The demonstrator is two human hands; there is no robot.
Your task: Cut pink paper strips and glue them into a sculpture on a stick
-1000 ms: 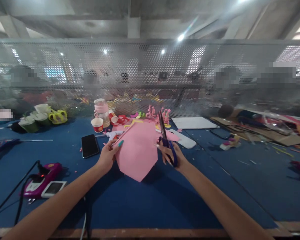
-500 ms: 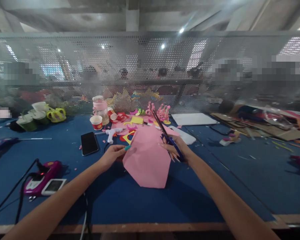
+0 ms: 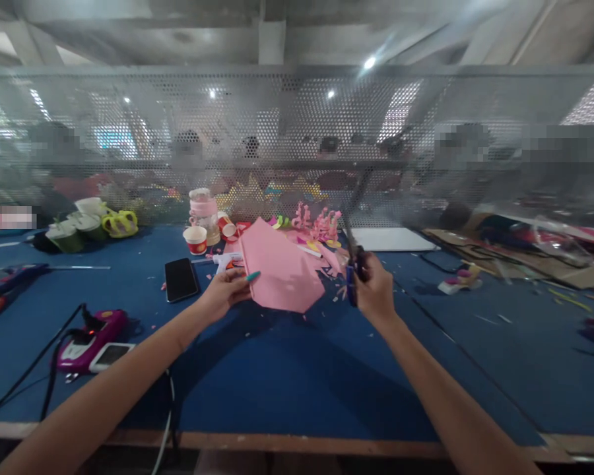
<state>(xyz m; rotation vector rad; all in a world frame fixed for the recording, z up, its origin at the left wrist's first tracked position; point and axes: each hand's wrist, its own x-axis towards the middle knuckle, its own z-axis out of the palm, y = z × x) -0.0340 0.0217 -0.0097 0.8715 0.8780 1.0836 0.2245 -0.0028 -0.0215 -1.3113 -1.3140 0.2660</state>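
A pink sheet with angled, cut edges (image 3: 282, 267) is tilted above the blue table, pinched at its left edge by my left hand (image 3: 226, 291). The thumb, with a teal nail, lies on top of the sheet. My right hand (image 3: 375, 287) is wrapped round the handles of blue-handled scissors (image 3: 351, 274), apart from the sheet on its right. The blades point up and away, blurred against the mesh. Behind the sheet, a white glue gun (image 3: 228, 261) is partly hidden, and pink coral-like pieces (image 3: 327, 225) stand farther back.
Left of the sheet are a black phone (image 3: 181, 280), a paper cup (image 3: 195, 239) and a jar with a pink band (image 3: 204, 214). A purple power strip (image 3: 93, 340) with cables lies nearer. A white board (image 3: 396, 239) and cardboard (image 3: 505, 257) are at right; a perforated screen (image 3: 297, 119) stands behind.
The pink sheet has turned and lifted away from me, its lower edge now farther up. My right hand with the scissors has moved right, off the sheet. My left hand keeps its hold.
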